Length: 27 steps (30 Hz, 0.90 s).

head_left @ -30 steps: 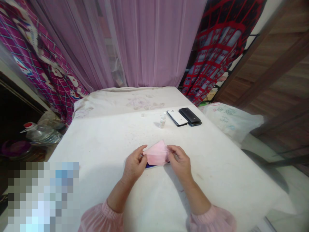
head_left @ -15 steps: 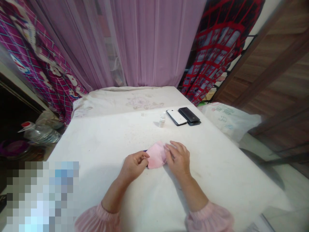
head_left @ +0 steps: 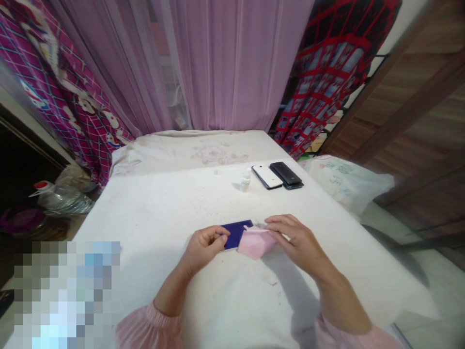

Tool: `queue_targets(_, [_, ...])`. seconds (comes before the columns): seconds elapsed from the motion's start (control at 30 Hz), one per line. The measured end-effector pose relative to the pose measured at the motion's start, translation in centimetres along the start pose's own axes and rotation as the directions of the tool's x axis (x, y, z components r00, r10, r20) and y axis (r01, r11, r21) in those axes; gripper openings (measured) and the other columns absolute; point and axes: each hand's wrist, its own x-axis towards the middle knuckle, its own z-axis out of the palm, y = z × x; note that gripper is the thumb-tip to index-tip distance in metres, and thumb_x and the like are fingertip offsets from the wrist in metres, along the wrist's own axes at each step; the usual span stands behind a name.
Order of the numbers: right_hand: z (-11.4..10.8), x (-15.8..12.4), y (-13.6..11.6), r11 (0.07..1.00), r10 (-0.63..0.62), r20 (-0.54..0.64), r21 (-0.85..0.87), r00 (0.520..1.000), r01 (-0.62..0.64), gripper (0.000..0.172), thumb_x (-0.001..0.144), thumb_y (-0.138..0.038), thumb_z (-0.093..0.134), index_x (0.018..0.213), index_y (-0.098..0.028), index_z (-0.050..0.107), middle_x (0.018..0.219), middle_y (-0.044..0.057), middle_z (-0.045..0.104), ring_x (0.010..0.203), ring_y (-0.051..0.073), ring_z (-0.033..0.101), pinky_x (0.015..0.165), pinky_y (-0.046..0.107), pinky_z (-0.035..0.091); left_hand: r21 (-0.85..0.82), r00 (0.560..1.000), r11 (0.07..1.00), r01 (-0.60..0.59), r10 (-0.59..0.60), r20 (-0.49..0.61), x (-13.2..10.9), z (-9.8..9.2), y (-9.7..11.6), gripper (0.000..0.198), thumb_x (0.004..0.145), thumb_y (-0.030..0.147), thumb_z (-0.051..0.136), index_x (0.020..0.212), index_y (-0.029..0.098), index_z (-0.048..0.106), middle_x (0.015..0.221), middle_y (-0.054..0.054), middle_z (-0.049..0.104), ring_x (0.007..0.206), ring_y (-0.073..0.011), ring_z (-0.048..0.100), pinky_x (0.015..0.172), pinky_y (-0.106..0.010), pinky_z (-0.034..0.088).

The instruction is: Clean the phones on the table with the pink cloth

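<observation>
A dark blue phone lies flat on the white-covered table, its left end pinched between the thumb and fingers of my left hand. Over the phone's right part lies a pink cloth, partly crumpled. My right hand grips the cloth's right edge with bent fingers. The cloth and my right fingers hide the phone's right end. Beyond the hands stands a small white bottle.
Right of the bottle lie a white phone and a stack of black phones. A white plastic bag is beside the table's right edge. On the left is a large clear water bottle. Purple curtains hang behind.
My right hand has drawn the pink cloth to the right, baring the phone's blue surface. My left hand has stayed at the phone's left end.
</observation>
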Motion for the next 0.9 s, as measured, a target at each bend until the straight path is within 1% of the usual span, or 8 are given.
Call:
queue_targets(0.13, [-2.2, 0.8, -1.1, 0.994, -0.04, -0.194, -0.11, 0.98, 0.019, 0.019, 0.09, -0.023, 0.053, 0.095, -0.026, 0.071, 0.092, 0.004, 0.072, 0.088, 0.019, 0.065, 0.079, 0.033, 0.052, 0.02, 0.993, 0.998, -0.057, 0.059, -0.104, 0.3, 0.2, -0.7, 0.028, 0.077, 0.039, 0.063, 0.09, 0.016, 0.069, 0.054, 0.003, 0.057, 0.054, -0.0115, 0.056, 0.054, -0.021, 0.041])
queue_targets(0.23, [-1.8, 0.1, -1.5, 0.998, -0.031, 0.029, -0.055, 0.999, 0.032, 0.022, 0.091, -0.023, 0.05, 0.097, -0.026, 0.071, 0.093, 0.004, 0.072, 0.089, 0.019, 0.065, 0.079, 0.032, 0.052, 0.043, 0.991, 0.997, -0.058, 0.062, -0.121, 0.4, 0.1, -1.0, 0.029, 0.077, 0.041, 0.062, 0.09, 0.016, 0.069, 0.056, 0.002, 0.059, 0.055, -0.0125, 0.057, 0.054, -0.022, 0.043])
queue_targets(0.3, [-1.6, -0.7, -1.5, 1.0, 0.007, 0.248, -0.023, 0.969, -0.001, 0.023, 0.091, -0.023, 0.049, 0.097, -0.026, 0.071, 0.094, 0.003, 0.072, 0.089, 0.018, 0.065, 0.079, 0.03, 0.052, 0.055, 0.99, 0.997, -0.053, 0.059, -0.124, 0.4, 0.1, -1.0, 0.03, 0.077, 0.042, 0.063, 0.091, 0.016, 0.07, 0.057, 0.001, 0.06, 0.056, -0.0131, 0.058, 0.056, -0.022, 0.044])
queue_targets(0.37, [-2.0, -1.3, -1.8, 0.999, 0.055, 0.372, -0.017, 0.927, -0.052, 0.022, 0.092, -0.022, 0.049, 0.097, -0.025, 0.07, 0.095, 0.004, 0.072, 0.088, 0.017, 0.066, 0.079, 0.028, 0.052, 0.063, 0.992, 0.996, -0.056, 0.063, -0.109, 0.3, 0.3, -1.0, 0.03, 0.078, 0.042, 0.063, 0.091, 0.016, 0.07, 0.059, 0.0, 0.062, 0.059, -0.0136, 0.059, 0.058, -0.023, 0.045])
queue_targets(0.57, [-6.4, -1.1, -4.6, 0.996, 0.054, 0.423, 0.04, 0.905, -0.078, 0.023, 0.093, -0.021, 0.046, 0.093, -0.025, 0.069, 0.093, 0.003, 0.071, 0.084, 0.014, 0.067, 0.073, 0.021, 0.051, 0.162, 0.99, 0.98, -0.116, 0.102, 0.095, -0.7, 1.5, -0.3, 0.032, 0.083, 0.044, 0.06, 0.096, 0.017, 0.071, 0.076, -0.003, 0.069, 0.064, -0.0138, 0.06, 0.058, -0.022, 0.045])
queue_targets(0.63, [-7.2, -0.6, -5.0, 0.999, 0.026, 0.379, 0.023, 0.925, -0.038, 0.023, 0.093, -0.02, 0.046, 0.093, -0.025, 0.069, 0.092, 0.003, 0.071, 0.082, 0.014, 0.067, 0.071, 0.021, 0.052, 0.216, 0.983, 0.965, -0.147, 0.119, 0.14, -0.9, 1.9, 0.0, 0.031, 0.085, 0.043, 0.058, 0.096, 0.018, 0.071, 0.078, -0.003, 0.07, 0.066, -0.0141, 0.062, 0.058, -0.022, 0.045])
queue_targets(0.73, [-5.7, 0.1, -3.7, 0.999, -0.035, 0.286, -0.013, 0.958, 0.04, 0.026, 0.09, -0.015, 0.047, 0.092, -0.025, 0.071, 0.092, 0.003, 0.072, 0.086, 0.016, 0.067, 0.077, 0.026, 0.053, 0.287, 0.983, 0.944, -0.165, 0.135, 0.122, -0.9, 1.9, 0.2, 0.029, 0.087, 0.041, 0.055, 0.097, 0.019, 0.071, 0.079, -0.003, 0.071, 0.068, -0.0147, 0.064, 0.061, -0.022, 0.047])
queue_targets(0.9, [-0.3, 0.1, 0.5, 0.997, -0.047, 0.208, -0.052, 0.977, 0.059, 0.036, 0.082, -0.006, 0.045, 0.096, -0.024, 0.072, 0.099, 0.004, 0.073, 0.095, 0.017, 0.066, 0.083, 0.032, 0.054, 0.397, 0.986, 0.904, -0.161, 0.161, 0.033, -0.3, 1.4, -0.2, 0.024, 0.088, 0.035, 0.053, 0.094, 0.021, 0.071, 0.078, -0.001, 0.073, 0.069, -0.0148, 0.066, 0.064, -0.022, 0.049])
